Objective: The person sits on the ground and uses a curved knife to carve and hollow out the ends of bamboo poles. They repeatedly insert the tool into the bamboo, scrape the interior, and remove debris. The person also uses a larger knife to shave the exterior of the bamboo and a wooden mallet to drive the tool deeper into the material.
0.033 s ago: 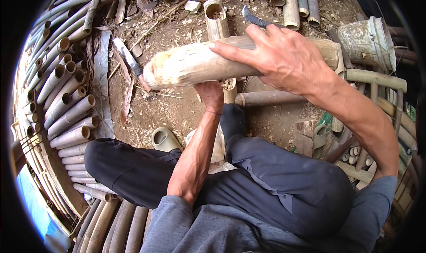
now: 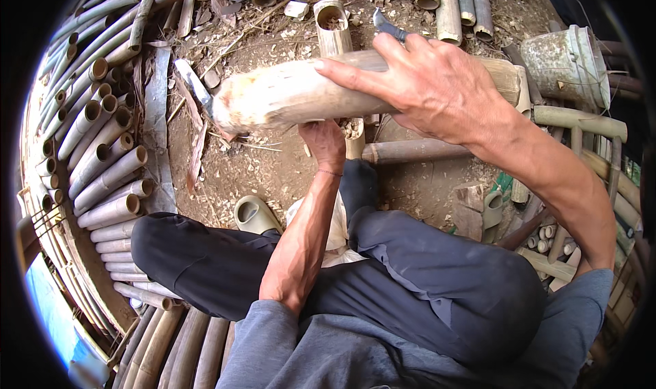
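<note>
A thick, pale length of bamboo [image 2: 273, 102] lies crosswise in front of me, its left end rounded and fibrous. My right hand [image 2: 430, 81] grips it from above, thumb stretched along the top and fingers over the far side. From below, my left hand [image 2: 323, 140] holds its underside; those fingers are hidden beneath it. Just past my right fingertips shows a curved dark blade [image 2: 388, 25]; whether its handle touches my hand I cannot tell. Beyond the bamboo's left end a knife [image 2: 193, 85] rests on the ground. An upright-cut bamboo tube [image 2: 333, 40] with shavings inside passes under the bamboo.
Stacked bamboo poles [image 2: 102, 163] line the left side. A stained bucket [image 2: 564, 68] stands at the far right, above a bamboo frame [image 2: 581, 119]. An olive clog [image 2: 256, 215] sits near my knee. Chips litter the dirt floor [image 2: 239, 174].
The bamboo has shifted slightly to the left, its rounded end now nearer the knife on the ground. My right hand has moved a little left with it; my left hand has barely moved.
</note>
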Demonstrator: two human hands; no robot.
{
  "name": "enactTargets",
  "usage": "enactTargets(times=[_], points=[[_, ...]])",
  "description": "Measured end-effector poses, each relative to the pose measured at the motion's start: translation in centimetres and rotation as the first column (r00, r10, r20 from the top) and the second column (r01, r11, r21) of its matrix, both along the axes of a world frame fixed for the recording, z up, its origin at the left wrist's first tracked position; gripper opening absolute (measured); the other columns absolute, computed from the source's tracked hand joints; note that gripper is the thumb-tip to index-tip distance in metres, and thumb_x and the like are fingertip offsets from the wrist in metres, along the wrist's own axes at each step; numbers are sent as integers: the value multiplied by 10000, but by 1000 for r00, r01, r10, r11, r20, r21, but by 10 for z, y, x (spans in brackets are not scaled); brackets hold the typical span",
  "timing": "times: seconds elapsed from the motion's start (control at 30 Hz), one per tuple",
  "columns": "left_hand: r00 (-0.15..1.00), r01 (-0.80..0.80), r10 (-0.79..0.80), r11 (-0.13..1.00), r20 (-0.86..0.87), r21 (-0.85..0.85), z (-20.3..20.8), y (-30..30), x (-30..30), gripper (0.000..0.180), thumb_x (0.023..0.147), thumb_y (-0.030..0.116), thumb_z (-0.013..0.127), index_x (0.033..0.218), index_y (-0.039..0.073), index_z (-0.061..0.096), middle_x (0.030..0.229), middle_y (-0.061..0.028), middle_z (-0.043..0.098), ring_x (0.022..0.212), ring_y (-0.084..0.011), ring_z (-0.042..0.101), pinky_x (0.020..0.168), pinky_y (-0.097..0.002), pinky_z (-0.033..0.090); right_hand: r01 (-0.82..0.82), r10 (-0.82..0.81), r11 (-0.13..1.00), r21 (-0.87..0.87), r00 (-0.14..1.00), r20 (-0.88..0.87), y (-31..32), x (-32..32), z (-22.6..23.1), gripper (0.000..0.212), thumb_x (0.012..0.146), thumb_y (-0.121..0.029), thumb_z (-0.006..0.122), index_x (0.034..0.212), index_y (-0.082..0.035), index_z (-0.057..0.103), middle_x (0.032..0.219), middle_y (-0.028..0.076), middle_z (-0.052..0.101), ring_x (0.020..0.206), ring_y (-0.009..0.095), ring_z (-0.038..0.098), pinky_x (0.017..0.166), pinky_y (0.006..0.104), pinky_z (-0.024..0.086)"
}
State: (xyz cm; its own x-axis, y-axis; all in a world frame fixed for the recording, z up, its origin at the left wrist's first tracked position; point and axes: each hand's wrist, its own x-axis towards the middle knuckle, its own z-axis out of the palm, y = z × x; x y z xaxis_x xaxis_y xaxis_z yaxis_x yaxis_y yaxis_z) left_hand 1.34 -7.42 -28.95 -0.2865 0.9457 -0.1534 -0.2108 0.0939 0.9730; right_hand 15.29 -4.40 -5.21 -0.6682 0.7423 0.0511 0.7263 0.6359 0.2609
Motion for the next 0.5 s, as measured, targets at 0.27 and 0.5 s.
enactTargets(times=[0.27, 0.5], points=[[484, 327, -40, 935, -874, 139, -35, -3, -12, 416, 949, 222, 533, 1336, 70, 515, 1345, -115, 551, 1270, -310, 463, 1004, -462, 358, 86, -98, 990, -111, 990, -103, -17, 2, -11, 853, 742, -158, 735, 1486, -350, 366, 862, 118, 522, 733, 275, 627, 622, 385, 576], [24, 448, 118, 886, -993, 116, -45, -2, -22, 366, 923, 177, 585, 1252, 19, 567, 1131, -90, 675, 1069, -248, 616, 909, -411, 465, 55, -181, 972, -230, 799, -574, -36, 1, -4, 975, 684, -204, 826, 1509, -305, 316, 1014, 176, 542, 811, 336, 648, 672, 386, 591]])
